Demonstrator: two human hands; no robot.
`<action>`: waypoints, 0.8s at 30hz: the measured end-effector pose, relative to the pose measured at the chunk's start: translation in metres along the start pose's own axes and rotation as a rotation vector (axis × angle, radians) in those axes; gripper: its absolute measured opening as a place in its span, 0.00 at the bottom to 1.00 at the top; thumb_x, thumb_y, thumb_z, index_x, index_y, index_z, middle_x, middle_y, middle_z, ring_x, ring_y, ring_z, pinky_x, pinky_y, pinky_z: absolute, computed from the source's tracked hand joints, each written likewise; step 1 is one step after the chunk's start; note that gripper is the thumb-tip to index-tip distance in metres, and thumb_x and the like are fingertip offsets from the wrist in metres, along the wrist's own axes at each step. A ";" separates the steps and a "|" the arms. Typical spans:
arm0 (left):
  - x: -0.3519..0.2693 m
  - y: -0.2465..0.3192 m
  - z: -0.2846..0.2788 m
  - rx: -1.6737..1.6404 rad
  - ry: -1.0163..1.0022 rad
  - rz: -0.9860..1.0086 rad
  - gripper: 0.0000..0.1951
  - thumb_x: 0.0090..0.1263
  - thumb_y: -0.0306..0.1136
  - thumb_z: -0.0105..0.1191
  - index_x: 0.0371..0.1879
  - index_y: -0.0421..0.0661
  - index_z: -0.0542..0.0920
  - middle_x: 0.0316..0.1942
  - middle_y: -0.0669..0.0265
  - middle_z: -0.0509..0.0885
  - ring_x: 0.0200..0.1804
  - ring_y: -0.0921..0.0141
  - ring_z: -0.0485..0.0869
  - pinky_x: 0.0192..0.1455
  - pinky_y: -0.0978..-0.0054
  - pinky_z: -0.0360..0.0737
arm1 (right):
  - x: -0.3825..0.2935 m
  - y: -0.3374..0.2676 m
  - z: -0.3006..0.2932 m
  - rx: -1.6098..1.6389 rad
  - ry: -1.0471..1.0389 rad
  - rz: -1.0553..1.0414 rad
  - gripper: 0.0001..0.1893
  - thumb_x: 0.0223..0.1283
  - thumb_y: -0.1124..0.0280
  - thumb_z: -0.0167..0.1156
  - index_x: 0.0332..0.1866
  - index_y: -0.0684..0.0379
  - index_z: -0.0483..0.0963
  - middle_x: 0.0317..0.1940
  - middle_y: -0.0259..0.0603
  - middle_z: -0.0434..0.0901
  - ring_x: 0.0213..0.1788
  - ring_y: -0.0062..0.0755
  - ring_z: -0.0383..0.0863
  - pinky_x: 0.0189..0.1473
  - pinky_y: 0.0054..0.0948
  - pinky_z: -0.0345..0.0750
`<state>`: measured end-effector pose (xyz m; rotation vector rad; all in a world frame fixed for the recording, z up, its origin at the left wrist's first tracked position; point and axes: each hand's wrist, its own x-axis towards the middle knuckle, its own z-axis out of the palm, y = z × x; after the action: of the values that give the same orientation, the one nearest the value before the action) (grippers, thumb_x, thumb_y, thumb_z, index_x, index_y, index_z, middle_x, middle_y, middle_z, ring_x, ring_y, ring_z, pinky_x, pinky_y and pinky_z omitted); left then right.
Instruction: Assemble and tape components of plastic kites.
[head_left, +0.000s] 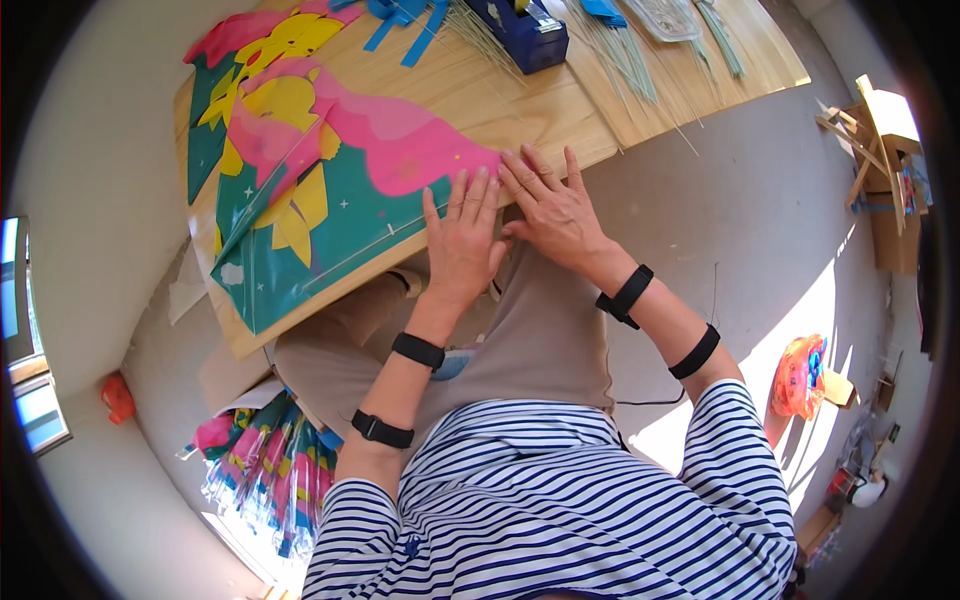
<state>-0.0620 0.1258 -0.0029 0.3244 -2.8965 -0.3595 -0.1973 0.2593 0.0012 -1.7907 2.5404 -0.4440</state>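
A thin plastic kite sail (356, 217), printed in green, pink and yellow, lies on the wooden table (551, 116) along its near edge. My left hand (461, 244) rests with spread fingertips on its right end. Beside it, my right hand (555, 214) reaches over the table edge, its fingers at the pink tip of the sail. Neither hand grips anything that I can see. A slim pale rod (349, 255) runs along the sail's near edge, with a small white tab (390, 229) across it. The sail's left part is folded over.
Farther back stand a blue tape dispenser (536, 45), blue strips (390, 22), thin rods (626, 64) and a clear plastic tray (664, 16). Bundled printed sails (262, 465) hang at lower left. An orange bag (799, 375) and a cardboard box (892, 232) are at right.
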 end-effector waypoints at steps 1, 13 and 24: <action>0.000 -0.001 -0.001 -0.015 0.000 -0.004 0.46 0.55 0.40 0.73 0.76 0.46 0.67 0.79 0.61 0.63 0.82 0.59 0.57 0.79 0.36 0.46 | 0.000 0.000 0.000 0.006 -0.006 0.009 0.41 0.62 0.48 0.65 0.76 0.60 0.64 0.81 0.39 0.58 0.84 0.42 0.49 0.80 0.64 0.40; -0.106 -0.052 -0.054 -0.017 -0.045 -0.194 0.43 0.58 0.39 0.71 0.75 0.44 0.68 0.79 0.60 0.64 0.81 0.59 0.59 0.80 0.39 0.49 | 0.008 -0.021 0.002 -0.029 -0.043 -0.067 0.40 0.65 0.48 0.62 0.76 0.63 0.63 0.80 0.46 0.59 0.83 0.43 0.53 0.81 0.57 0.47; -0.225 -0.124 -0.100 0.074 0.146 -0.512 0.35 0.59 0.33 0.69 0.68 0.41 0.73 0.71 0.56 0.72 0.75 0.55 0.67 0.77 0.46 0.59 | 0.053 -0.137 0.020 0.086 -0.107 -0.353 0.41 0.63 0.49 0.65 0.75 0.63 0.64 0.80 0.47 0.59 0.83 0.46 0.53 0.81 0.54 0.49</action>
<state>0.1992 0.0405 0.0199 1.0631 -2.6521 -0.2885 -0.0860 0.1638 0.0221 -2.1690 2.1057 -0.4378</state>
